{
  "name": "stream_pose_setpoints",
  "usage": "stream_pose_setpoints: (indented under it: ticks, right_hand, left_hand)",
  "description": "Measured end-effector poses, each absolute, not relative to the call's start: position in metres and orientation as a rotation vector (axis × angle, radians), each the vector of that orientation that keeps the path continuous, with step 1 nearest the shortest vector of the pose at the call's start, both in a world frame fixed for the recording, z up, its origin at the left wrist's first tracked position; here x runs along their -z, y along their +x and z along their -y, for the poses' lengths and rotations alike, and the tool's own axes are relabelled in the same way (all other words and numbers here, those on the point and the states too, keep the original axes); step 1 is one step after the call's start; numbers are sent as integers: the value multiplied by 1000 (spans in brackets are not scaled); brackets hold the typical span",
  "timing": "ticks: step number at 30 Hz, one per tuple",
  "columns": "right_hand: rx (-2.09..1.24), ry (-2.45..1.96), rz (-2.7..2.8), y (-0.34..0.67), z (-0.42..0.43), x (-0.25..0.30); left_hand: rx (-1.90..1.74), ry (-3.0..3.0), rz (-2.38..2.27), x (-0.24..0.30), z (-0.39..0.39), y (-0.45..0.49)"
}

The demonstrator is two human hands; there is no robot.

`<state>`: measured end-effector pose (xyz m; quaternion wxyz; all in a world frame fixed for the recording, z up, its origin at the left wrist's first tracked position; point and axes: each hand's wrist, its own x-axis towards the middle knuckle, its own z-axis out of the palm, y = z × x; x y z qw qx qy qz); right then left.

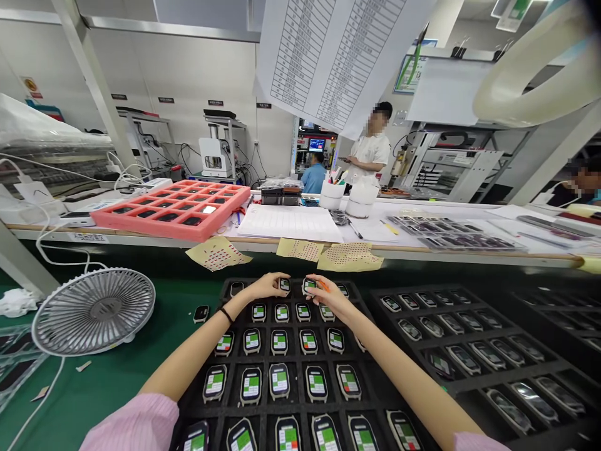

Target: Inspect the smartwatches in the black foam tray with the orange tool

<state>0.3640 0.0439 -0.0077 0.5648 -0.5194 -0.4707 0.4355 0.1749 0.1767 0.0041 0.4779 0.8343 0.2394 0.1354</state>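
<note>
At the far edge of a black foam tray (293, 356), my left hand (267, 286) is closed with fingertips on a smartwatch without straps (284, 285). Beside it, my right hand (331, 297) pinches another smartwatch (308, 286) by its side. A thin orange object (323, 285) shows among the right fingers; its kind is unclear. Both watches are at the tray's back row, and I cannot tell how far they are lifted. Rows of watch cases with lit screens, such as one watch (278, 380), fill the tray, showing green, white and some red blocks.
A grey fan (101, 310) stands left, near a lone watch (201, 314). To the right lies a second black tray (451, 338) of dark-screened watches. The shelf above carries a pink foam tray (206, 228) and papers (286, 222). Co-workers (370, 150) are beyond.
</note>
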Motion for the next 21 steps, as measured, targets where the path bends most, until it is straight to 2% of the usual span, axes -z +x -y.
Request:
stream_pose_setpoints:
  ticks: [9, 21]
  right_hand:
    - [-1187, -1076, 948, 361, -36, 10]
    - [-1253, -1024, 1087, 360, -26, 13]
  left_hand:
    - [-528, 1609, -548, -13, -135, 169]
    - [-636, 1575, -602, -8, -125, 172]
